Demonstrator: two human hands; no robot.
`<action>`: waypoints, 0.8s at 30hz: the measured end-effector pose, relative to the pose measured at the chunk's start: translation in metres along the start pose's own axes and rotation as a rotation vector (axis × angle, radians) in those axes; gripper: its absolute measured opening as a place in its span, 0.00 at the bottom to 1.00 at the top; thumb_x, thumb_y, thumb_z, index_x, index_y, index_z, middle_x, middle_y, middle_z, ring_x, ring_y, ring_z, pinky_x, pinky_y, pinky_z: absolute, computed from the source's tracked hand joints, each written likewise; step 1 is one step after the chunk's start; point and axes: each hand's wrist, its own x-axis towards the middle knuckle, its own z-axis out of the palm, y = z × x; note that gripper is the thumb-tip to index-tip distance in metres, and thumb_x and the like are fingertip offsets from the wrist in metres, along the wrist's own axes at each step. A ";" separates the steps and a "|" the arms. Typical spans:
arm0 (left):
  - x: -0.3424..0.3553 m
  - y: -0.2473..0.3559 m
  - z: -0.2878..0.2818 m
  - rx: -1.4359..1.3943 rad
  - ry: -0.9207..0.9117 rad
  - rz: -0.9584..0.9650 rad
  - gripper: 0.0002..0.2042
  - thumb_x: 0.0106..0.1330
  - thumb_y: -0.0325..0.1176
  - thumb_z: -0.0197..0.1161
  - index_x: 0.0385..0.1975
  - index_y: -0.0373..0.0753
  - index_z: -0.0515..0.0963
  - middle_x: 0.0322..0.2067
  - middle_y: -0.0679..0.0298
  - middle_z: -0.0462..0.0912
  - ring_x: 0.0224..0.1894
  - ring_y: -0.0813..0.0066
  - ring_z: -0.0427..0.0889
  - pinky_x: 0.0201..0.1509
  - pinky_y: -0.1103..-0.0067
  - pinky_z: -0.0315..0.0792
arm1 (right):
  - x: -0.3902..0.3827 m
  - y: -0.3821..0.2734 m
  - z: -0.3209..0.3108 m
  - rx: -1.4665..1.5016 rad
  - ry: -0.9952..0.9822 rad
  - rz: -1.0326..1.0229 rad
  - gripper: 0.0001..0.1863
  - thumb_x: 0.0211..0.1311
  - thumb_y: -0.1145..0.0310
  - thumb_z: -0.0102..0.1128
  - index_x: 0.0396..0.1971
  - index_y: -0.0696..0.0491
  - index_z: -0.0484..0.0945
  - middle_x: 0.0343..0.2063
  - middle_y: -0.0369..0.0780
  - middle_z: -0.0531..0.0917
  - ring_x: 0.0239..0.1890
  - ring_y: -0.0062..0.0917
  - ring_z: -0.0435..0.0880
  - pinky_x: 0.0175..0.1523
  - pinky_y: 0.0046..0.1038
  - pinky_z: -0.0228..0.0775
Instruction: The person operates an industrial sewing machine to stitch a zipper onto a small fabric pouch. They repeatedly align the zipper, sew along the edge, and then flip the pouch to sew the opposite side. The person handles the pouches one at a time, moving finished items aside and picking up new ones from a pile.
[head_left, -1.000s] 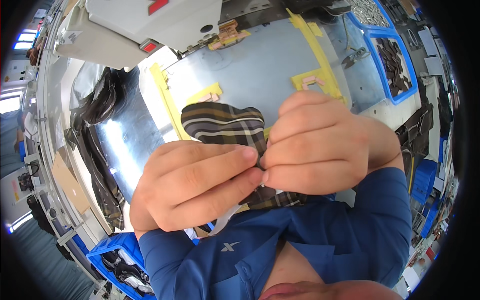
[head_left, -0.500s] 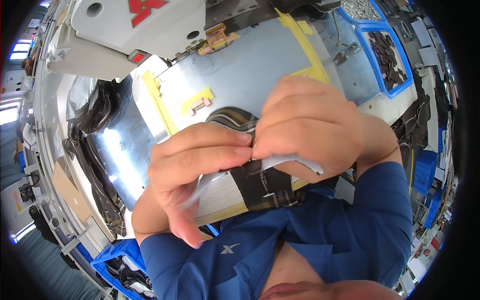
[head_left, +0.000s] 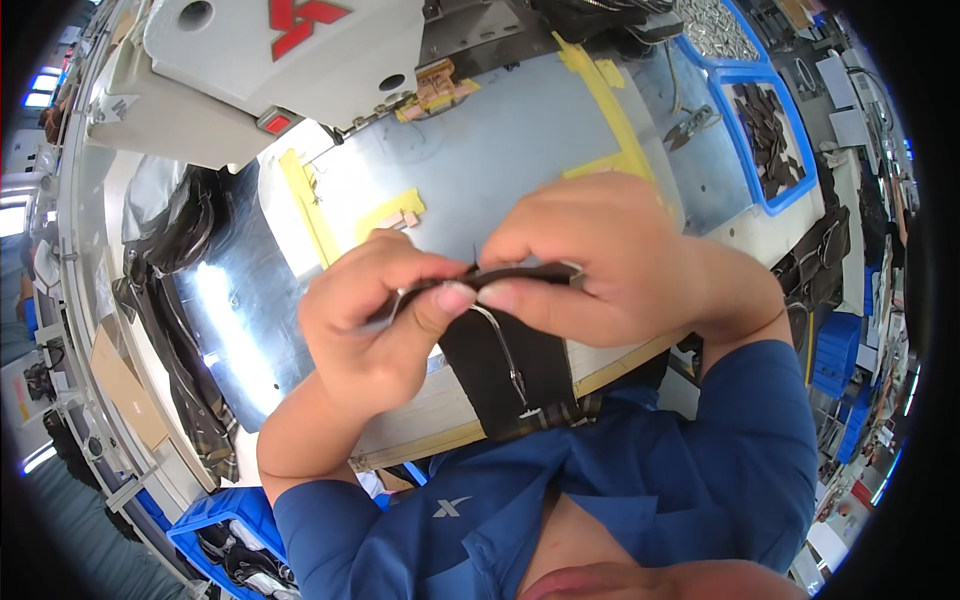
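A dark brown fabric piece (head_left: 475, 375) hangs over the near table edge, with a metal zipper (head_left: 510, 365) down its middle and a plaid strip (head_left: 530, 418) at its lower end. Its upper edge is folded up between my two hands. My left hand (head_left: 365, 330) pinches that edge between thumb and fingers. Close beside it, my right hand (head_left: 600, 270) grips the same edge, its thumb nearly touching the left thumb. A thin pale layer shows along the fold. The far side of the fabric is hidden behind my hands.
Ahead on the left stands a white sewing machine (head_left: 280, 90). Yellow tape (head_left: 600, 90) marks the metal work plate (head_left: 510, 130). Thread snippers (head_left: 690, 127) lie at the right, beside a blue tray (head_left: 808, 175) of dark fabric bits. Dark garment pieces (head_left: 180, 350) are heaped at the left.
Both hands have turned so the thumbs now face me, and the fabric's upper edge is folded up between them. More of the zipper shows; the plaid part beyond my hands is out of sight.
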 end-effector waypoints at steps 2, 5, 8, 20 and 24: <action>-0.001 -0.002 0.010 -0.223 0.130 -0.270 0.06 0.68 0.26 0.76 0.41 0.32 0.88 0.31 0.65 0.88 0.32 0.81 0.80 0.39 0.83 0.73 | 0.004 0.007 0.001 -0.004 -0.008 0.160 0.11 0.66 0.64 0.71 0.37 0.57 0.83 0.27 0.44 0.84 0.29 0.42 0.84 0.35 0.40 0.74; 0.022 -0.018 0.021 -0.216 0.244 -0.477 0.15 0.70 0.28 0.75 0.52 0.28 0.83 0.34 0.66 0.88 0.38 0.82 0.83 0.43 0.82 0.78 | 0.020 0.036 0.002 -0.015 0.024 0.407 0.12 0.67 0.62 0.70 0.36 0.58 0.85 0.28 0.48 0.85 0.31 0.44 0.85 0.38 0.39 0.75; 0.046 -0.036 0.015 0.207 0.064 -0.641 0.29 0.68 0.30 0.74 0.66 0.26 0.72 0.36 0.57 0.89 0.35 0.73 0.87 0.39 0.78 0.79 | 0.030 0.108 0.002 -0.225 0.037 0.434 0.15 0.67 0.60 0.69 0.36 0.60 0.85 0.30 0.52 0.86 0.35 0.50 0.85 0.41 0.41 0.76; 0.062 -0.063 0.017 1.078 -0.299 0.200 0.44 0.54 0.59 0.78 0.60 0.24 0.79 0.62 0.45 0.80 0.63 0.45 0.78 0.70 0.60 0.71 | 0.063 0.136 -0.003 -0.451 -0.021 0.465 0.21 0.61 0.58 0.71 0.31 0.66 0.81 0.29 0.58 0.84 0.38 0.57 0.84 0.44 0.49 0.75; 0.067 -0.066 0.014 1.074 -0.344 0.169 0.46 0.54 0.61 0.77 0.61 0.23 0.77 0.64 0.44 0.78 0.64 0.45 0.78 0.70 0.58 0.71 | 0.070 0.118 -0.013 -0.460 -0.121 0.597 0.21 0.64 0.58 0.69 0.44 0.63 0.84 0.49 0.55 0.86 0.54 0.53 0.84 0.59 0.46 0.77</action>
